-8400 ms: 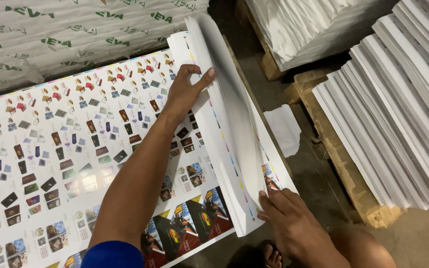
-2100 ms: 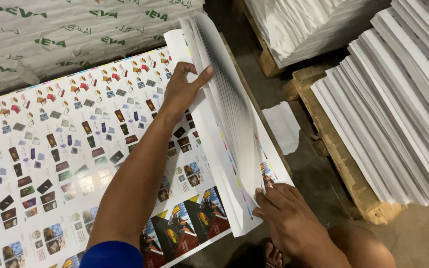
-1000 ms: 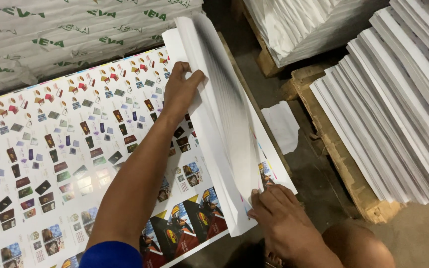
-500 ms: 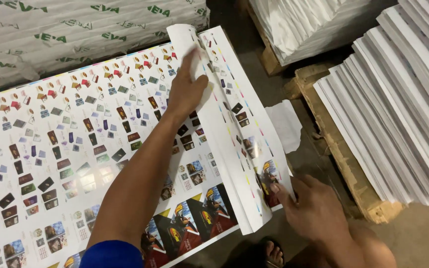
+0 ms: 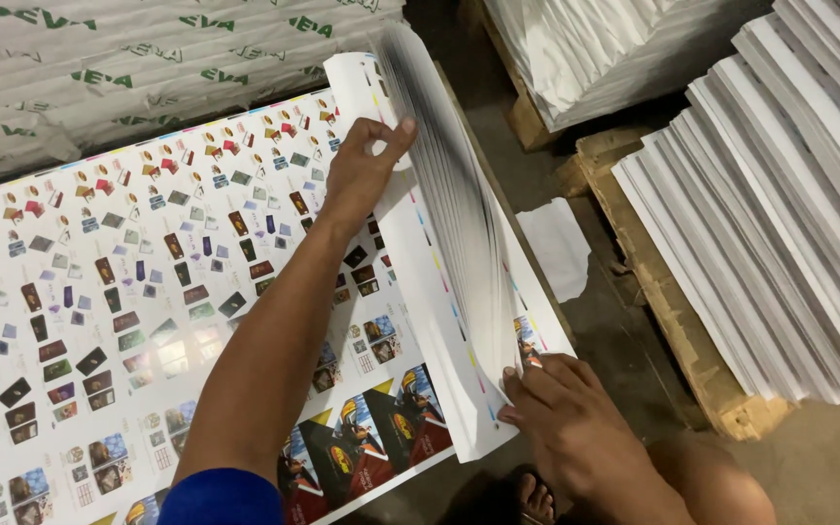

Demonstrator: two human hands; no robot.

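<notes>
A large stack of printed sheets (image 5: 128, 292), covered with small colourful pictures, lies in front of me. Its right edge is lifted into a curled, fanned bundle (image 5: 459, 233) that looks blurred with motion. My left hand (image 5: 362, 170) reaches across the stack and grips the far end of that bundle near the top corner. My right hand (image 5: 566, 418) pinches the near end of the fanned edge at the bottom right.
Wrapped white bales with green print (image 5: 148, 58) lie behind the stack. Piles of white sheets (image 5: 789, 204) rest on a wooden pallet (image 5: 673, 321) at right, another pile (image 5: 585, 49) behind. A loose white sheet (image 5: 556, 248) lies on the dark floor. My foot (image 5: 537, 496) shows below.
The lifted edge sheets were laid open half a second ago; now they stand fanned and blurred again. My right hand has slid left, back onto the bundle's near corner.
</notes>
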